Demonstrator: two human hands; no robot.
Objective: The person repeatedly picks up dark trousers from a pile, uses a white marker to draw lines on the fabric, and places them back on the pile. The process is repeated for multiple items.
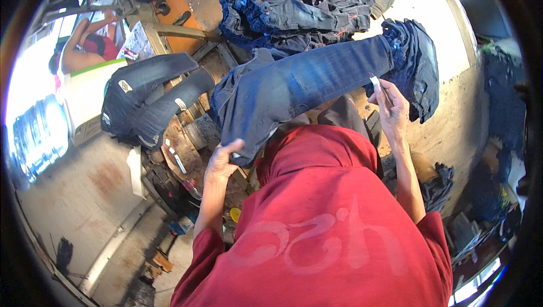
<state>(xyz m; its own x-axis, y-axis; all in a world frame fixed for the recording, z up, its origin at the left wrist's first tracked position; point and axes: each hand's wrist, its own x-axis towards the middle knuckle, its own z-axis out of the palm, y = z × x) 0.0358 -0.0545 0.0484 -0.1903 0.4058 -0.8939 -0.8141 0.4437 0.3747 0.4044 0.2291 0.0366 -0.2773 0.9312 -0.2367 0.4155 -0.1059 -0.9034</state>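
A pair of dark blue jeans [305,83] stretches across my lap, one leg reaching to the right. My left hand [222,161] is closed on the jeans' near left edge, with the thumb on top of the cloth. Beside the hem at the far end of the leg, my right hand [391,106] pinches a small white piece [375,82]; whether it is a tag or a tool I cannot tell. Just left of the held jeans lies another dark pair of jeans [141,95] with pale patches, draped over a wooden stand.
A large heap of jeans [300,10] lies ahead, and a smaller bundle [416,63] sits beyond my right hand. A white-handled tool [176,157] rests on the wooden surface at left. Another person [93,44] sits at the far left, near a large clear water bottle [39,137].
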